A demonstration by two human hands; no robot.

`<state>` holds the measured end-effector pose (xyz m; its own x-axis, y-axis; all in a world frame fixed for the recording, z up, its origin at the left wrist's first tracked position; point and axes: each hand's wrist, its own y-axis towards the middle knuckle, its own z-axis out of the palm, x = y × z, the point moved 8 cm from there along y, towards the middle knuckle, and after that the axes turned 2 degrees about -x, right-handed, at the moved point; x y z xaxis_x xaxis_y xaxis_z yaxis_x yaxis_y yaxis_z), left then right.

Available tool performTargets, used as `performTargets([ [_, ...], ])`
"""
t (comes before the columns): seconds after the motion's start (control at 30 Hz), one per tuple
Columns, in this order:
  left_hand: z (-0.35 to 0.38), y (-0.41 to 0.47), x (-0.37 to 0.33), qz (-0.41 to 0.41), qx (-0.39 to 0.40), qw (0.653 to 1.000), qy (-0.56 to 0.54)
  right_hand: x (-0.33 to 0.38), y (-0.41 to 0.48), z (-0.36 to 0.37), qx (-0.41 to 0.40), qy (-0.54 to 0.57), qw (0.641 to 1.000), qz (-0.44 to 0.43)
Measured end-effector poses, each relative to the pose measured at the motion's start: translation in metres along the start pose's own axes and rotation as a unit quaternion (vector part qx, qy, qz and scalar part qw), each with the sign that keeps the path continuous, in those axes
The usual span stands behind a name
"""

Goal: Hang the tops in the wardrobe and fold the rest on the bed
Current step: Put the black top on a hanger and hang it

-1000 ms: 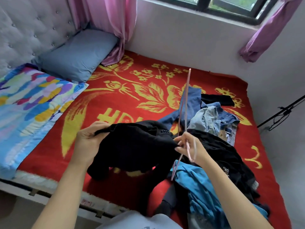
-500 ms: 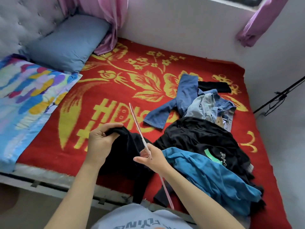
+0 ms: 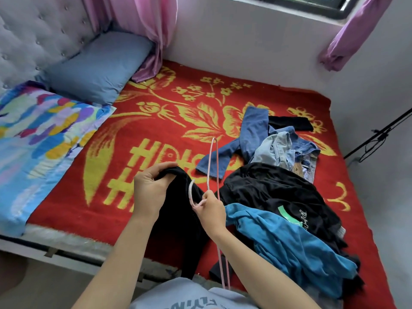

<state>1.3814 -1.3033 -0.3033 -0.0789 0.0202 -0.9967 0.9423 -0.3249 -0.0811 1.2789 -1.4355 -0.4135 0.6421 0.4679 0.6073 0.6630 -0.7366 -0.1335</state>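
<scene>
My left hand [image 3: 149, 188] grips the top edge of a black garment [image 3: 178, 224] that hangs down over the bed's front edge. My right hand [image 3: 210, 211] pinches a thin pink hanger [image 3: 213, 161] near its hook, which curls against the black cloth. The hanger stands nearly edge-on, one end over the bed, the other by my chest. To the right lies a pile: a blue top [image 3: 287, 244], a black top with green print [image 3: 274, 190], light denim [image 3: 275, 148] and blue jeans [image 3: 249, 134].
The bed carries a red blanket with yellow flowers [image 3: 156, 121]. A blue pillow [image 3: 98, 68] and a multicoloured pillow [image 3: 38, 134] lie at the left by the padded headboard. Pink curtains [image 3: 142, 25] hang at the back wall. A black stand [image 3: 379, 137] leans at the right.
The hanger swung from tilted left to nearly upright and edge-on, its hook now against the black garment. My left hand kept its grip on the cloth. The camera tilted up slightly.
</scene>
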Motion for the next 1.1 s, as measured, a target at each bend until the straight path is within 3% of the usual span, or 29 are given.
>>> performTargets([
  [0.17, 0.01, -0.004, 0.0, -0.025, -0.017, 0.999, -0.022, -0.012, -0.007, -0.003, -0.001, 0.112, 0.992, 0.056],
  [0.37, 0.024, -0.006, -0.003, -0.056, -0.052, 0.995, -0.059, -0.005, -0.017, -0.003, -0.024, 0.162, 0.986, 0.018],
  [0.53, 0.027, -0.009, -0.004, -0.061, -0.042, 0.995, -0.065, -0.023, -0.01, -0.006, -0.066, 0.157, 0.981, 0.088],
  [0.63, 0.017, -0.003, -0.003, -0.067, -0.057, 0.994, -0.073, -0.037, -0.004, -0.014, -0.083, 0.242, 0.959, 0.125],
  [0.77, 0.008, 0.003, -0.001, -0.073, -0.085, 0.989, -0.092, -0.03, 0.007, -0.025, -0.025, 0.325, 0.94, 0.103],
  [0.93, 0.022, 0.001, -0.004, -0.061, -0.06, 0.994, -0.074, -0.009, 0.005, 0.013, 0.058, 0.257, 0.96, 0.096],
  [1.1, 0.02, 0.006, -0.005, -0.06, -0.063, 0.993, -0.084, -0.018, 0.013, 0.004, -0.034, 0.228, 0.964, 0.13],
])
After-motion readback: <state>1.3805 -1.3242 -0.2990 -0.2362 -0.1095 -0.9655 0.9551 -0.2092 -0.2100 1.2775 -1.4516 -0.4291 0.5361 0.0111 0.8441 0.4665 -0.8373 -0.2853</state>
